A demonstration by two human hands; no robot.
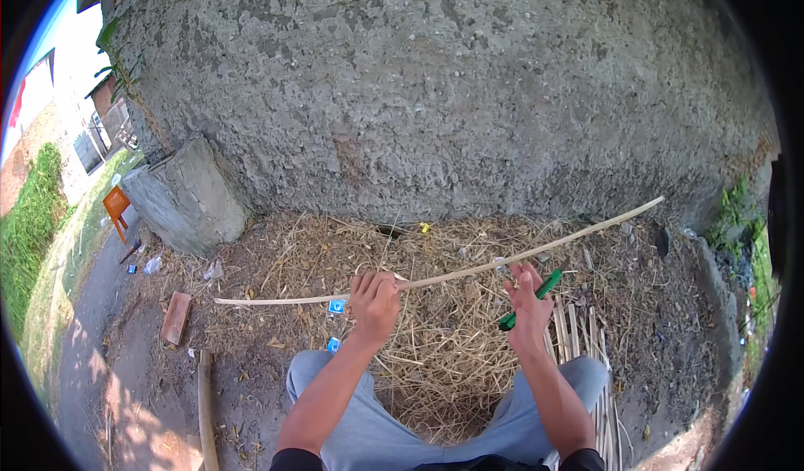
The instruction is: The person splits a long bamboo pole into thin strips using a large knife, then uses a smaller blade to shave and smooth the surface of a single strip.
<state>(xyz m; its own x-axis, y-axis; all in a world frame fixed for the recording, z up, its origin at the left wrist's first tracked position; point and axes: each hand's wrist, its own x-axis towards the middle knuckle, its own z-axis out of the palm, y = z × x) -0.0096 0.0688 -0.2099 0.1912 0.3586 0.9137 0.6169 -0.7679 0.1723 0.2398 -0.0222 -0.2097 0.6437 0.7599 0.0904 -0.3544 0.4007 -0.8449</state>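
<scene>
a thin, pale, gently bowed strip (469,271) is gripped by the left hand (374,309), its ends pointed to nine and two o'clock. at that hand's three o'clock, a slim green tool (548,284) is grasped by the right hand (529,310). brittle straw (440,379) is strewn below; rough wall (469,94), twelve o'clock.

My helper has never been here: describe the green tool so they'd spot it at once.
Below the big grey wall, a long pale strip stretches over straw-covered ground. Just under the strip's right half, the person's right hand holds the green tool at a slant, its ends showing past the hand. Its bright green sets it apart from the pale strip and straw.
</scene>
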